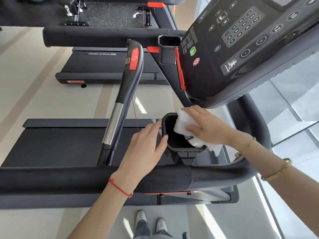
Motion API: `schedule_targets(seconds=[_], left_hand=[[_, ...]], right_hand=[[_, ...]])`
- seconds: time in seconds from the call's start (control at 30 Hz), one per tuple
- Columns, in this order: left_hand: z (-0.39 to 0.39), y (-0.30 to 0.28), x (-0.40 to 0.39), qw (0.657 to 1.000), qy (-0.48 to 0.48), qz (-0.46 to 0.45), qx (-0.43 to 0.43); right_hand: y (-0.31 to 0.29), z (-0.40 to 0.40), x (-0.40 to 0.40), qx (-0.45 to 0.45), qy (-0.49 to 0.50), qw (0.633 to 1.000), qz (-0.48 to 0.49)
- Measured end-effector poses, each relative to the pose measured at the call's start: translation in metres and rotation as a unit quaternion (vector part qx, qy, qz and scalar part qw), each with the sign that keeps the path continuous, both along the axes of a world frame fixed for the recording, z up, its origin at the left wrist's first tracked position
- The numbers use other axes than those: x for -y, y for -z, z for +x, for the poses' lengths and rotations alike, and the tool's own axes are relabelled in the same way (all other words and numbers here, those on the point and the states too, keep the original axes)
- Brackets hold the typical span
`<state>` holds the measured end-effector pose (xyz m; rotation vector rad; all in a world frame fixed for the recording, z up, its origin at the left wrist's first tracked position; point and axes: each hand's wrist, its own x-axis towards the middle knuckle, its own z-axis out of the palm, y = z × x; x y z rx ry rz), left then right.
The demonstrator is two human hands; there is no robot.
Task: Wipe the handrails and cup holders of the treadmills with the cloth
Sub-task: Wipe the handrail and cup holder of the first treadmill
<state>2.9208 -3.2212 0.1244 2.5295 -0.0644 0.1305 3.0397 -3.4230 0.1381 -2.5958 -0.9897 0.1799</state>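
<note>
A black cup holder [164, 123] hangs beside the near treadmill's console, in the middle of the view. My right hand [209, 126] grips a white cloth [183, 122] and presses it onto the holder's right rim and inner wall. My left hand [146, 149] rests against the holder's left outer wall, with its fingers straight and its thumb on the near-left rim. The padded black side handrail [69, 178] runs across below my arms. A centre handrail [124, 94] with a chrome sensor strip and a red button rises to the left of the holder.
The console panel [245, 45] overhangs the holder at upper right. A second cup holder [168, 47] sits on the far side, beyond it another treadmill's deck [103, 66]. A curved black front bar [253, 121] runs behind my right wrist. My shoes [151, 223] stand on the pale floor.
</note>
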Motion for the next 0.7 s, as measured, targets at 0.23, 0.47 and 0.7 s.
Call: schedule_targets(seconds=[0.23, 0.47, 0.7], left_hand=[[0.011, 0.001, 0.003, 1.0, 0.014, -0.011, -0.004], [0.013, 0.009, 0.002, 0.999, 0.012, -0.033, 0.008], [0.013, 0.01, 0.003, 0.999, 0.011, -0.04, 0.016]], right_hand=[[-0.002, -0.005, -0.011, -0.032, 0.049, 0.998, 0.019], [0.009, -0.054, 0.0, -0.099, 0.252, 0.957, 0.102], [-0.005, -0.035, -0.016, -0.113, 0.251, 0.957, 0.09]])
